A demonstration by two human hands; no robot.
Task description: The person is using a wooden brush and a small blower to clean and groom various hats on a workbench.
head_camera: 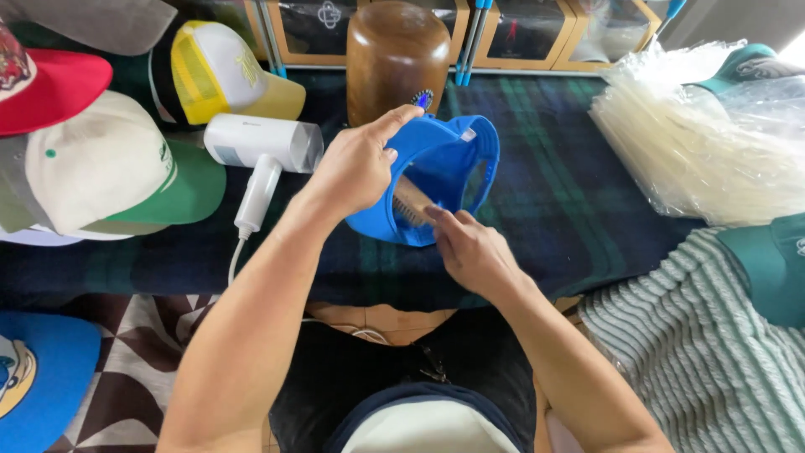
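— Holding the bright blue fabric baseball cap (436,180) by its crown, the left hand (356,168) is clenched on the cloth, forefinger stretched along the upper edge toward the dark wooden dome-shaped hat block (396,59).

— And the other hand?

— The right hand (474,252) comes in from below the cap, fingers closed round a small wooden-backed bristle brush (411,204) that sits inside the hollow (only part of the brush shows, the rest is behind the fingers). The cap lies on its side, opening turned toward the right hand, so the brush is nearer that hand and the shell nearer the left.

— Which way does the brush run?

— Its long side slants from the cap's lower rim up into the crown, away from the right hand's fingertips.

— What's around the cap?

— Just behind it stands the wooden block, upright. To the cap's left lies a white plastic handheld steamer (260,155) with its cord trailing down, and beyond that a white and green cap (109,168), a yellow mesh-backed cap (222,71) and a red cap (46,84). To the cap's right, well apart, is a heap of clear plastic bags (704,134); they look flat, with nothing in them that I can tell, and a teal cap shows past the heap. All rest on a dark plaid cloth (553,193).
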